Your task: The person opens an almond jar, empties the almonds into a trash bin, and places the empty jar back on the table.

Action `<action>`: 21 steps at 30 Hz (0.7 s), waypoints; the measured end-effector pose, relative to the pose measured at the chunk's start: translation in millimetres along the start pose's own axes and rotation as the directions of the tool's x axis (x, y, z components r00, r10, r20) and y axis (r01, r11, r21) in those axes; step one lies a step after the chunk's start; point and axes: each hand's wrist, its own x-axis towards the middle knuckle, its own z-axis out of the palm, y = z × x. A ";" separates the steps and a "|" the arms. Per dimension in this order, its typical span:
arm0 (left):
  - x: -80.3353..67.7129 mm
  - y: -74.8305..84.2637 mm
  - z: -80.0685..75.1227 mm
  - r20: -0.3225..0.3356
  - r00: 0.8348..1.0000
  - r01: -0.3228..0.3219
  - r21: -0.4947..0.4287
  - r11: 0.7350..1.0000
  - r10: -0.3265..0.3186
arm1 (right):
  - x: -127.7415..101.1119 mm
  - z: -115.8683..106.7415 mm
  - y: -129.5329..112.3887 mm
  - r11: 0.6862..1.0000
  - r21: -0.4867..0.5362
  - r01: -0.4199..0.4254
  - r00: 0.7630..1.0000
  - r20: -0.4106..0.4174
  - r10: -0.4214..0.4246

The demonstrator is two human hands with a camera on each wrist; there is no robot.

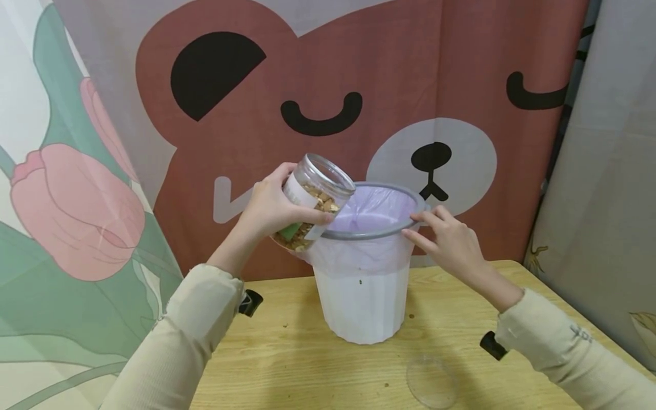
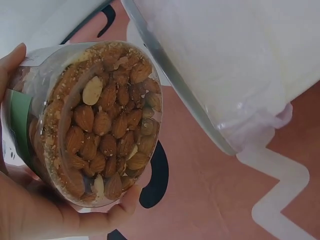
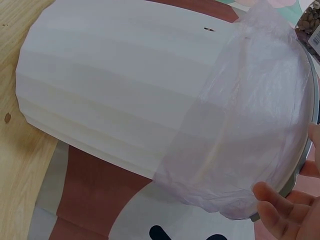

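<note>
My left hand (image 1: 271, 208) grips a clear plastic jar (image 1: 314, 199) full of almonds (image 2: 107, 125), tilted with its open mouth over the left rim of a white bin (image 1: 364, 296). The bin has a grey ring (image 1: 359, 233) and a pale purple bag liner (image 1: 376, 202). My right hand (image 1: 446, 242) rests on the bin's right rim with its fingers out straight. In the left wrist view the jar's bottom (image 2: 100, 122) faces the camera and my fingers curl round it. The right wrist view shows the bin's ribbed wall (image 3: 115, 95) and liner (image 3: 250, 135), with my fingertips (image 3: 272, 207) at the ring.
The bin stands on a wooden table (image 1: 287, 364). A clear round lid (image 1: 431, 380) lies on the table in front of the bin. A curtain with a bear's face (image 1: 328, 114) hangs right behind. Small crumbs dot the tabletop.
</note>
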 end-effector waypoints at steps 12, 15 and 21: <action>7.6 -0.6 -2.9 -0.024 1.000 -0.015 0.118 0.993 0.018 | 0.5 -0.6 -0.2 1.000 0.005 0.000 1.000 0.002 0.000; 8.5 -0.8 -2.7 -0.019 0.999 -0.026 0.145 0.989 0.029 | 0.4 -1.1 -0.7 1.000 0.005 -0.001 1.000 0.002 0.001; 9.9 -1.2 -0.7 -0.010 0.999 -0.036 0.211 0.977 0.039 | -0.3 -1.6 -0.8 1.000 0.004 -0.007 1.000 0.005 0.007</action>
